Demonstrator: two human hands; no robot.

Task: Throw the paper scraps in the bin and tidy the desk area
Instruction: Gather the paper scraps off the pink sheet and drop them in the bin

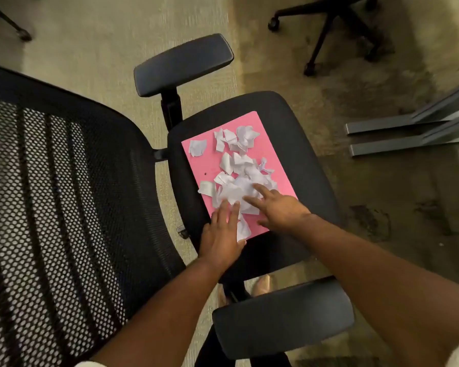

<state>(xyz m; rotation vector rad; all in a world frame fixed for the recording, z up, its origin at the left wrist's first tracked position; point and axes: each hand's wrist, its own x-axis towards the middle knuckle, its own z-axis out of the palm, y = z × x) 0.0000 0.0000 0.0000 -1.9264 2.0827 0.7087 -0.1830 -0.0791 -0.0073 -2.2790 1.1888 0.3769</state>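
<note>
Several torn white paper scraps lie scattered on a pink sheet that rests on the black seat of an office chair. My left hand lies flat at the sheet's near left corner, fingers apart, its fingertips touching the nearest scraps. My right hand rests palm down on the sheet's near right side, fingers spread over the thickest heap of scraps. Neither hand grips anything. No bin is in view.
The chair's mesh backrest fills the left. Its armrests sit at the far side and near side. Another chair's wheeled base stands top right on the carpet. Grey metal table feet lie at right.
</note>
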